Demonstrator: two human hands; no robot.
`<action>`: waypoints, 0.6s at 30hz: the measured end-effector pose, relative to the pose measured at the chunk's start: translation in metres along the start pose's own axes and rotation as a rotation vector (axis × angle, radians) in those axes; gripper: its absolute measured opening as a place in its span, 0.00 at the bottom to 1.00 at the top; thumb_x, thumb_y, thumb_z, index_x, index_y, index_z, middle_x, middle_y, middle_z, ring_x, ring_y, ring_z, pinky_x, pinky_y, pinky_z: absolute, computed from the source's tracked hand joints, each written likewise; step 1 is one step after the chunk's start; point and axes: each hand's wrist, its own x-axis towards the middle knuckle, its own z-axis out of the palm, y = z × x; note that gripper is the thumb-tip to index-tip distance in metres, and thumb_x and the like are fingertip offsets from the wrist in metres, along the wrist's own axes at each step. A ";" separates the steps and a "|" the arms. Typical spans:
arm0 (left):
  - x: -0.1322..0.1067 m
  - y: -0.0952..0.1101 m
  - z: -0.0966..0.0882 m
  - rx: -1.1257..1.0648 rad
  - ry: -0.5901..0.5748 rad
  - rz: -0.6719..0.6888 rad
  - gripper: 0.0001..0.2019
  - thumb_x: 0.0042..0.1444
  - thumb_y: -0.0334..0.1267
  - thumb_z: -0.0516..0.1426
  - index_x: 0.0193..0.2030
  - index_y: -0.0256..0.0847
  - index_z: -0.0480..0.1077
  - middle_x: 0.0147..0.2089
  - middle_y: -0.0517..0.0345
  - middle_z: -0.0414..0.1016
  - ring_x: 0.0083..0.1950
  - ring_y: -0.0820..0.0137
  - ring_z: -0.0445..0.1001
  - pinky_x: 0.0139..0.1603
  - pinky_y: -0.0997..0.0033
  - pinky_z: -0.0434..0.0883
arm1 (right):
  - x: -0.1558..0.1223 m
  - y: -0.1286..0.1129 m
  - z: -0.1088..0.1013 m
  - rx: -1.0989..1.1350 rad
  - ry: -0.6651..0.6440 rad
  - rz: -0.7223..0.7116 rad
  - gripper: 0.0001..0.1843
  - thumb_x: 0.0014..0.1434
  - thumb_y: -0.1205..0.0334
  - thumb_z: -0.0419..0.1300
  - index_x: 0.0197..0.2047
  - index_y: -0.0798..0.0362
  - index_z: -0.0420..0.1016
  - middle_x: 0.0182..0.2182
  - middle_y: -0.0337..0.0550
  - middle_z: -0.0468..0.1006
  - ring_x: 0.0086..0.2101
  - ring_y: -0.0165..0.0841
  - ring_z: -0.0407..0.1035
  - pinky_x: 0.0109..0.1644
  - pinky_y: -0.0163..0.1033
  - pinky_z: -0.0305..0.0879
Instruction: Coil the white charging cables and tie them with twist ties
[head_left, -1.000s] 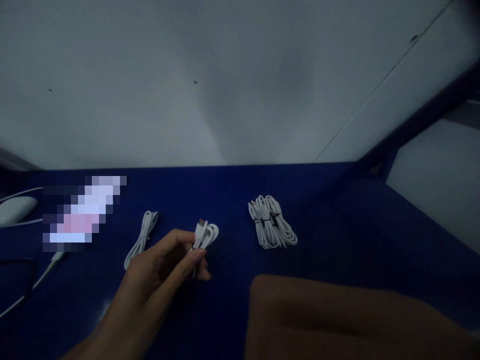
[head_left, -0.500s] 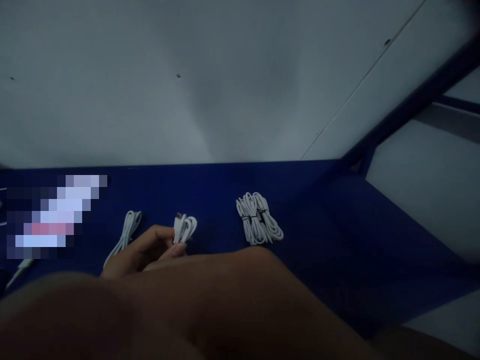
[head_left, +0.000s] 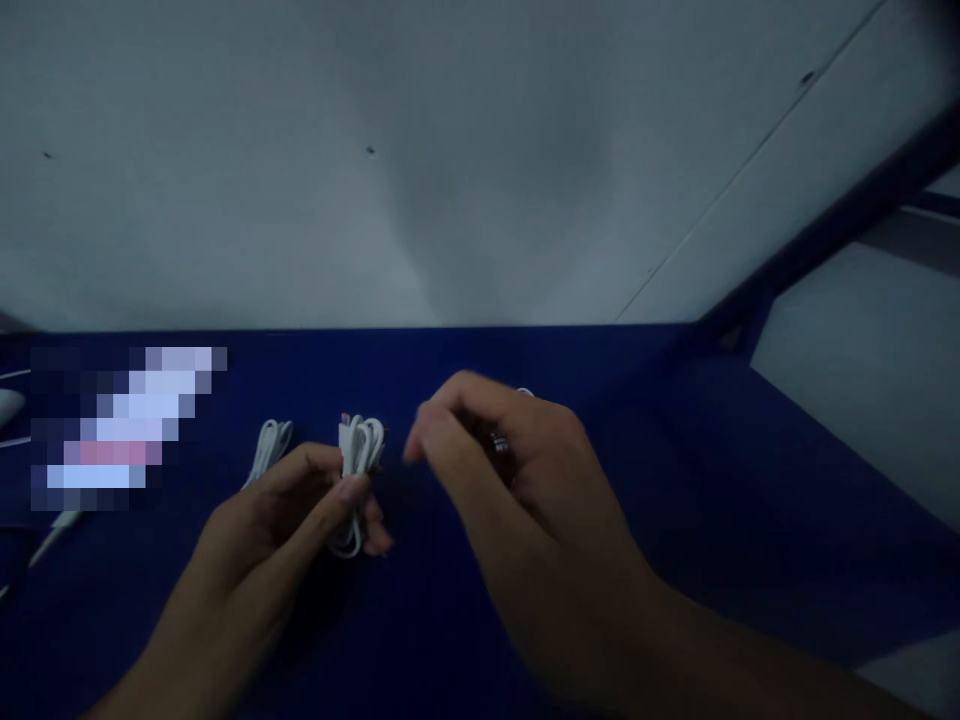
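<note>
My left hand [head_left: 289, 515] pinches a small coiled white cable [head_left: 358, 455] between thumb and fingers, just above the dark blue surface [head_left: 675, 470]. My right hand [head_left: 517, 470] hovers right of that coil with fingers curled and slightly blurred; nothing shows in it. It covers most of a pile of bundled white cables [head_left: 523, 393], of which only a sliver shows at the knuckles. Another loose coiled white cable [head_left: 268, 450] lies on the surface behind my left hand.
A pixelated blurred patch sits at the left. A white cord [head_left: 45, 530] runs along the left edge of the surface. A pale grey wall [head_left: 420, 170] rises behind. A dark blue frame bar [head_left: 832, 235] slants up at the right.
My right arm, which filled the foreground, has moved forward so the hand now hangs over the bundled cables beside the held coil. My left hand keeps its pinch and has lifted slightly.
</note>
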 end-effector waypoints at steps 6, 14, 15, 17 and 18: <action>0.002 0.003 -0.005 0.117 0.068 0.052 0.14 0.66 0.57 0.69 0.47 0.50 0.85 0.39 0.59 0.87 0.39 0.64 0.83 0.39 0.73 0.78 | 0.011 0.016 0.012 0.067 -0.300 0.147 0.18 0.82 0.51 0.54 0.41 0.50 0.74 0.34 0.38 0.79 0.31 0.31 0.69 0.35 0.40 0.64; 0.003 0.005 -0.007 0.179 -0.094 0.066 0.09 0.70 0.51 0.66 0.46 0.52 0.85 0.38 0.63 0.85 0.39 0.65 0.81 0.42 0.72 0.73 | -0.002 0.029 0.016 0.396 -0.517 0.263 0.19 0.84 0.53 0.54 0.40 0.50 0.76 0.32 0.35 0.73 0.32 0.29 0.64 0.38 0.38 0.62; 0.004 0.006 -0.006 0.175 -0.109 0.074 0.09 0.70 0.51 0.66 0.44 0.51 0.85 0.37 0.63 0.85 0.40 0.65 0.81 0.43 0.72 0.73 | -0.002 0.028 0.016 0.413 -0.521 0.271 0.19 0.84 0.54 0.53 0.40 0.50 0.76 0.32 0.35 0.73 0.32 0.29 0.64 0.38 0.38 0.62; 0.005 0.007 -0.005 0.181 -0.121 0.082 0.11 0.70 0.50 0.66 0.39 0.50 0.84 0.36 0.62 0.85 0.40 0.65 0.82 0.43 0.73 0.73 | -0.003 0.028 0.015 0.433 -0.537 0.295 0.20 0.85 0.54 0.52 0.40 0.51 0.75 0.32 0.34 0.73 0.31 0.28 0.63 0.38 0.38 0.62; 0.006 0.007 -0.005 0.187 -0.120 0.082 0.11 0.70 0.50 0.67 0.38 0.49 0.84 0.36 0.62 0.85 0.40 0.65 0.82 0.43 0.73 0.74 | -0.002 0.028 0.015 0.438 -0.544 0.309 0.20 0.85 0.54 0.52 0.40 0.51 0.76 0.31 0.33 0.73 0.31 0.28 0.63 0.37 0.37 0.61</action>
